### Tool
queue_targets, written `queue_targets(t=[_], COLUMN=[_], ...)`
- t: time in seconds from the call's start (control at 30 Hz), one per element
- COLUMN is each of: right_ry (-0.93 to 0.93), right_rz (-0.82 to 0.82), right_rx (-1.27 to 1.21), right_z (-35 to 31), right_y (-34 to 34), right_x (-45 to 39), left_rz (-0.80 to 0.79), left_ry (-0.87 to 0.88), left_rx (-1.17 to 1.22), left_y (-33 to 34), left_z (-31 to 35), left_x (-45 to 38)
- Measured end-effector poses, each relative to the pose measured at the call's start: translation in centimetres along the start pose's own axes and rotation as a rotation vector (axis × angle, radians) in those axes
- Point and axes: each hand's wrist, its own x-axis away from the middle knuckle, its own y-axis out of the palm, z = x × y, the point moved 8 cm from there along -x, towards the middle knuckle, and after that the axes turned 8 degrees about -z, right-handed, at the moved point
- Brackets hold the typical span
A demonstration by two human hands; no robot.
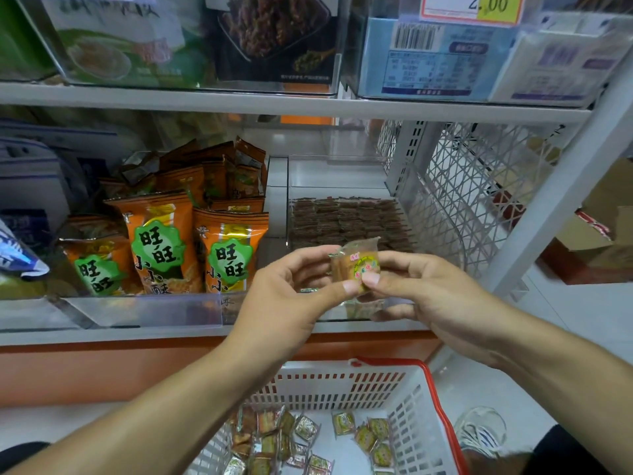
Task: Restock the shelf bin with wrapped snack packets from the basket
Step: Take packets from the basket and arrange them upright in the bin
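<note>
Your left hand and right hand together pinch one wrapped snack packet, thumbs on its front, held before the clear shelf bin, which holds rows of brown packets. Below your forearms, the white basket with a red rim holds more loose packets.

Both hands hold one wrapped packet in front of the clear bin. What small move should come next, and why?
Probably move the packet forward and lay it in the clear bin just behind it. The left hand and right hand both pinch it, and the bin's stacked rows leave room.
</note>
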Motion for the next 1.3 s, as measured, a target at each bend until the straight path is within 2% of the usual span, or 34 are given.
queue_targets(t=[0.07,0.13,0.23,0.3,0.33,0.4,0.5,0.6,0.7,0.87,0.93,1.13,1.23,1.3], right_ry=[-0.012,-0.038,-0.056,-0.041,-0.02,0.061,0.265,0.372,0.469,0.468,0.532,0.676,0.639,0.515], right_rz=[-0.004,-0.009,-0.029,0.139,0.255,0.339,0.23,0.112,0.007,0.045,0.047,-0.076,-0.063,0.033], right_rx=[0.106,0.359,0.597,0.831,1.053,1.405,1.657,1.899,1.904,1.961,1.92,1.878,1.853,1.897], right_z=[-0.3,-1.3,-2.6,-3.9,-4.8,-5.6,-4.0,-1.6,0.1,0.5,1.0,2.1,1.2,-1.2], right_y=[-0.2,-0.4,-1.4,-4.2,-5.8,-7.6,-8.5,-8.1,-7.6,-7.7,-8.0,-7.6,-6.5,-5.6], right_x=[0.1,0.4,0.6,0.7,0.7,0.4,-1.1,-3.0,-4.1,-5.8,-6.2,-6.7,-6.0,-5.6], left_rz=[-0.017,-0.056,-0.049,-0.011,-0.021,-0.098,-0.213,-0.262,-0.309,-0.325,-0.328,-0.337,-0.312,-0.223], left_ry=[0.029,0.049,0.077,0.113,0.139,0.159,0.105,0.059,0.069,0.083,0.086,0.106,0.139,0.241], left_rx=[-0.202,-0.349,-0.42,-0.582,-0.696,-0.899,-1.088,-1.172,-1.239,-1.251,-1.259,-1.238,-1.2,-1.174], left_y=[0.3,0.9,1.2,1.1,1.3,2.3,3.4,3.5,3.5,3.4,3.3,3.2,3.2,2.9], left_z=[0.6,0.8,0.7,0.9,0.9,0.7,-1.2,-2.7,-3.4,-3.8,-3.9,-4.0,-2.7,-1.0], left_x=[0.1,0.1,0.0,-0.1,-0.1,-0.2,-0.5,-0.8,-0.9,-1.1,-1.1,-1.0,-0.3,0.4])
